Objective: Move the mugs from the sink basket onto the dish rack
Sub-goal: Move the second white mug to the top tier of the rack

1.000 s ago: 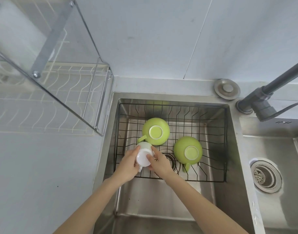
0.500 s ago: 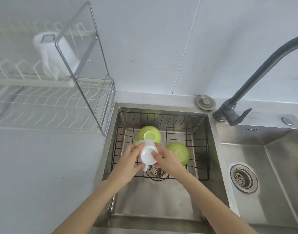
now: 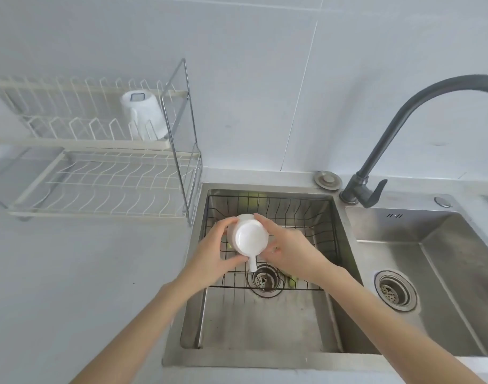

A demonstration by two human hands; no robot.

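Over the left basin of the sink (image 3: 181, 314), both hands are holding a white mug (image 3: 249, 235) up above the black wire sink basket (image 3: 328, 234). The left hand (image 3: 213, 250) is cupping the mug's left side with fingers curled around it, and the right hand (image 3: 285, 249) is pressing in on the right side, fingers wrapping the top edge. So basically the mug is getting squeezed between two palms. It's sitting upside down-ish, flat bottom facing the camera, with the handle (image 3: 252, 263) pointing down toward the person.

The hands are covering most of the basket, so only tiny slivers of green are peeking out under them, and I can't really tell what those are from here. The drain (image 3: 265, 279) is showing just below the mug handle.

Off to the left, on the desk (image 3: 71, 273), a white two-tier dish rack (image 3: 98, 184) is standing against the wall, well apart from the mug being held. Another white mug (image 3: 144, 116) is already sitting upside down on the rack's upper tier, near its right end. A dark curved faucet (image 3: 389, 139) is arching over between the two basins, and the right basin (image 3: 445, 273) is just sitting there with its own drain.
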